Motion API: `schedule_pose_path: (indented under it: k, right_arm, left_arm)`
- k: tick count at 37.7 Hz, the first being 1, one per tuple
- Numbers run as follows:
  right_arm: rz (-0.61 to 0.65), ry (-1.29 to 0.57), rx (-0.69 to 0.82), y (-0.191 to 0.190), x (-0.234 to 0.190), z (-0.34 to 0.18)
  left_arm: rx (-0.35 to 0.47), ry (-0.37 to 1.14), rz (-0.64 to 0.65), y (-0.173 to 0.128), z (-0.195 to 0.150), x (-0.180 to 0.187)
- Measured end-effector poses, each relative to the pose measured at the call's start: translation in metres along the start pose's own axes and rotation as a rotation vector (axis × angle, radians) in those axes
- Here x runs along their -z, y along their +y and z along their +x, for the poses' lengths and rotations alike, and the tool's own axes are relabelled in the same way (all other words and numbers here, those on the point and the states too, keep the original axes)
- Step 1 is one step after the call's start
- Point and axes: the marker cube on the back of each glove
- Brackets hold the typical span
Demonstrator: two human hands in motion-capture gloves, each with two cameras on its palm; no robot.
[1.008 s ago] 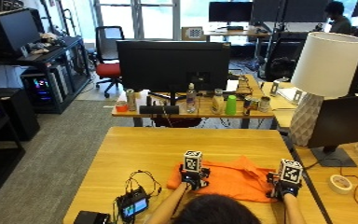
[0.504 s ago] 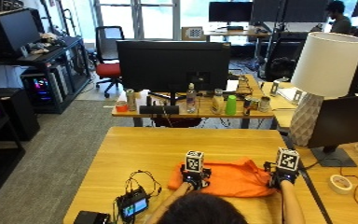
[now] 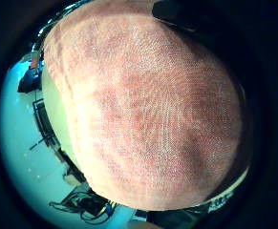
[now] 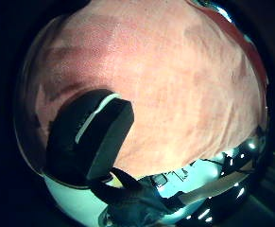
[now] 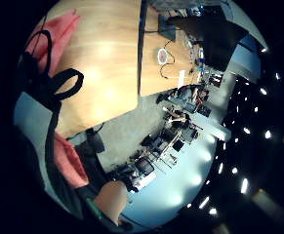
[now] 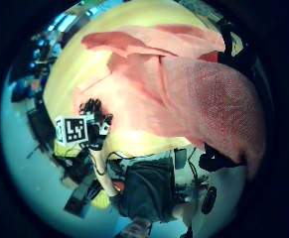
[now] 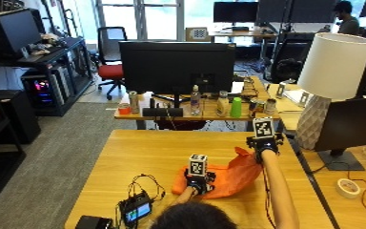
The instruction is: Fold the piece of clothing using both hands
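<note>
I see the orange garment (image 7: 230, 175) lying on the wooden table (image 7: 138, 157), toward the near edge and right of the table's middle, bunched rather than flat. One end of it is lifted off the surface toward the far right.

Right hand (image 7: 263, 144): arm stretched forward, hand raised above the table near its right edge, holding the lifted end of the cloth. In the right thumb side palm view the fabric (image 6: 203, 94) drapes from beside the palm down to the table (image 6: 79, 69), with the rest spread in loose folds there. The fingers (image 6: 223, 158) curl over the cloth edge, so I read this as a pinch on the garment.

Left hand (image 7: 198, 182): low, on the near left end of the garment, close to the near edge of the table. Both left palm views are filled by the cloth (image 3: 153, 109). In the left thumb side palm view a black-gloved thumb (image 4: 92, 137) lies curled against the fabric (image 4: 175, 94), so I record this hand as gripping the garment too.

Also on the table: a small black device with a lit screen (image 7: 136, 210) and tangled cables (image 7: 146, 183) near the near left corner. A white lamp (image 7: 330, 71) stands on the adjoining desk to the right.
</note>
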Motion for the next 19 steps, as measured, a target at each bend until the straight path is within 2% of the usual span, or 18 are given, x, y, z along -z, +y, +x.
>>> schedule_pose_path:
  k: [3, 6, 9, 11, 15, 19]
  right_arm:
    - [0.112, 0.016, -0.006, -0.003, 0.012, -0.010]
    - [0.084, 0.030, 0.047, -0.001, 0.016, -0.024]
    - [0.131, 0.039, 0.005, -0.003, 0.024, -0.034]
    - [0.112, 0.042, 0.009, 0.001, 0.025, -0.040]
    - [0.110, 0.051, -0.034, 0.002, 0.026, -0.047]
    - [0.128, 0.057, 0.058, -0.001, 0.029, -0.056]
  left_arm:
    - [0.008, 0.006, 0.018, -0.001, -0.001, 0.001]
    - [0.023, 0.009, 0.051, -0.004, -0.001, 0.003]
    - [0.031, 0.013, 0.052, -0.004, -0.001, 0.003]
    - [0.033, 0.016, 0.049, -0.004, -0.002, 0.002]
    - [-0.004, 0.037, 0.050, -0.004, -0.003, 0.003]
    - [-0.043, 0.122, 0.045, -0.002, -0.005, 0.009]
